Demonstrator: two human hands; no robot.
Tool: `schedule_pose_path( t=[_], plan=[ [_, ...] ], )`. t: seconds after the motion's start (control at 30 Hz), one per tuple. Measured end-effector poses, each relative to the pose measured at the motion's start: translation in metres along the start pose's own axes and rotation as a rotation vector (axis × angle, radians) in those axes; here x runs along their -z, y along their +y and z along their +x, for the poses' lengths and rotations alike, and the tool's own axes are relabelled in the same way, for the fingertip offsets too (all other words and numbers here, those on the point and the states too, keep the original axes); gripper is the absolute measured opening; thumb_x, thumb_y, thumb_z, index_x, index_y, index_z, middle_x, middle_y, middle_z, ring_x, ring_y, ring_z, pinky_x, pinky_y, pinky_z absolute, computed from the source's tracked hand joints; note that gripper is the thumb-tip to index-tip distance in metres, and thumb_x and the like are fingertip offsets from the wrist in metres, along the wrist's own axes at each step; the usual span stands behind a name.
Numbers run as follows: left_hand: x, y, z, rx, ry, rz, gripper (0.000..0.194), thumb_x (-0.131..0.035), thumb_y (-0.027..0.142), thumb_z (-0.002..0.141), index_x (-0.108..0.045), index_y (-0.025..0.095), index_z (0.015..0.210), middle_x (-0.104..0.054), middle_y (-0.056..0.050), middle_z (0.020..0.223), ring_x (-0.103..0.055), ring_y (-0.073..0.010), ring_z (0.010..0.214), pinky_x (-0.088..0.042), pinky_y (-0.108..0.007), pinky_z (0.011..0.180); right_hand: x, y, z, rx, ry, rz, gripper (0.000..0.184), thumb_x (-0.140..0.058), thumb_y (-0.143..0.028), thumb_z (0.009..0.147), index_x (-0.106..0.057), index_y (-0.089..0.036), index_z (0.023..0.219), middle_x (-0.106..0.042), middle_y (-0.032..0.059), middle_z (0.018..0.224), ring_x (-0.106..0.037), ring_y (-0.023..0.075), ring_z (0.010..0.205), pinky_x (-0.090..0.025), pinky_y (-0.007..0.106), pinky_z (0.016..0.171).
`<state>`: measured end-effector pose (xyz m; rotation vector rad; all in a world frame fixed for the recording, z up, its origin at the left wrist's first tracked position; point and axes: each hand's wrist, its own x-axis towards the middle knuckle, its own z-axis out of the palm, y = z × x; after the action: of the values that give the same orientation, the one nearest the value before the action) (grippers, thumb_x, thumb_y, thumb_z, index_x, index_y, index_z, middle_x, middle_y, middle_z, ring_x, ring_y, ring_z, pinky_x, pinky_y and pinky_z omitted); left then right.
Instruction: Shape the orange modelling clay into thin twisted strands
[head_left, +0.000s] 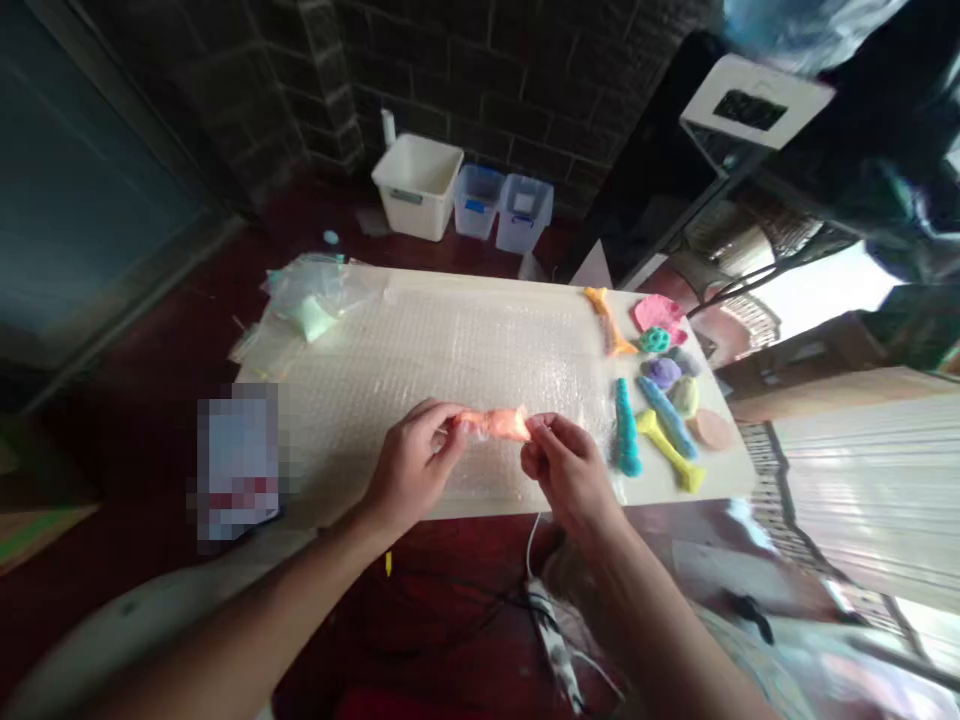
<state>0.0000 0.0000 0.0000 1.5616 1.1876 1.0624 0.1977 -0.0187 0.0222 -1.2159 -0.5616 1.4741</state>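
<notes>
A stretched piece of orange-pink clay point(495, 423) hangs between my two hands above the near edge of a low white table point(360, 370) covered with clear bubble wrap. My left hand point(414, 464) pinches its left end with closed fingers. My right hand point(566, 466) pinches the right end the same way. Just right of my right hand lie a teal clay stick point(626, 430) and a yellow bone-shaped piece point(670, 450).
More clay shapes lie at the table's right end: an orange strip point(609, 322), a pink slab point(658, 312), a purple lump point(661, 372). Plastic bags with pale green clay point(313, 318) sit at the far left corner. White and clear bins point(418, 184) stand against the brick wall. Cables point(540, 600) trail on the floor.
</notes>
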Motion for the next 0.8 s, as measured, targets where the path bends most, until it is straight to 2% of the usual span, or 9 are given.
schedule_pose_path(
  t=[0.13, 0.27, 0.47, 0.63, 0.8],
  plan=[
    [-0.005, -0.003, -0.002, 0.059, -0.092, -0.143, 0.026, -0.062, 0.04, 0.099, -0.07, 0.018, 0.11, -0.068, -0.009, 0.106, -0.07, -0.0189, 0.09, -0.058, -0.027, 0.074, 0.002, 0.0, 0.001, -0.062, -0.023, 0.014, 0.034, -0.088, -0.038, 0.075, -0.06, -0.017, 0.077, -0.052, -0.0062, 0.055, -0.047, 0.0072, 0.047, -0.03, 0.023, 0.048],
    [-0.01, -0.008, -0.001, 0.172, -0.142, -0.307, 0.037, -0.072, 0.043, 0.092, -0.071, 0.016, 0.117, -0.072, -0.013, 0.116, -0.07, -0.0228, 0.098, -0.058, -0.028, 0.073, 0.005, 0.005, 0.001, -0.039, -0.087, -0.058, 0.033, -0.08, -0.044, 0.086, -0.059, -0.019, 0.082, -0.056, -0.0049, 0.059, -0.052, 0.0088, 0.051, -0.035, 0.023, 0.051],
    [-0.009, -0.004, -0.001, 0.221, -0.131, -0.287, 0.036, -0.081, 0.042, 0.084, -0.075, 0.013, 0.105, -0.071, -0.01, 0.104, -0.068, -0.0232, 0.098, -0.056, -0.029, 0.076, 0.006, 0.01, 0.001, 0.046, -0.179, -0.129, 0.031, -0.074, -0.046, 0.093, -0.056, -0.02, 0.088, -0.056, -0.0059, 0.061, -0.053, 0.009, 0.054, -0.038, 0.023, 0.054],
    [-0.005, 0.004, -0.002, 0.182, -0.126, -0.184, 0.031, -0.079, 0.042, 0.086, -0.074, 0.013, 0.095, -0.068, -0.007, 0.094, -0.066, -0.0192, 0.088, -0.054, -0.026, 0.072, -0.001, 0.011, -0.003, 0.022, -0.211, -0.063, 0.031, -0.075, -0.045, 0.092, -0.055, -0.021, 0.088, -0.056, -0.0061, 0.063, -0.056, 0.0093, 0.055, -0.042, 0.023, 0.055],
    [-0.006, 0.009, -0.001, 0.25, -0.144, -0.316, 0.033, -0.073, 0.044, 0.091, -0.07, 0.014, 0.103, -0.067, -0.006, 0.094, -0.065, -0.018, 0.084, -0.057, -0.026, 0.067, -0.005, 0.004, -0.005, -0.063, -0.266, 0.073, 0.03, -0.082, -0.039, 0.087, -0.059, -0.02, 0.087, -0.059, -0.0052, 0.063, -0.058, 0.0084, 0.052, -0.041, 0.02, 0.051]
  ],
)
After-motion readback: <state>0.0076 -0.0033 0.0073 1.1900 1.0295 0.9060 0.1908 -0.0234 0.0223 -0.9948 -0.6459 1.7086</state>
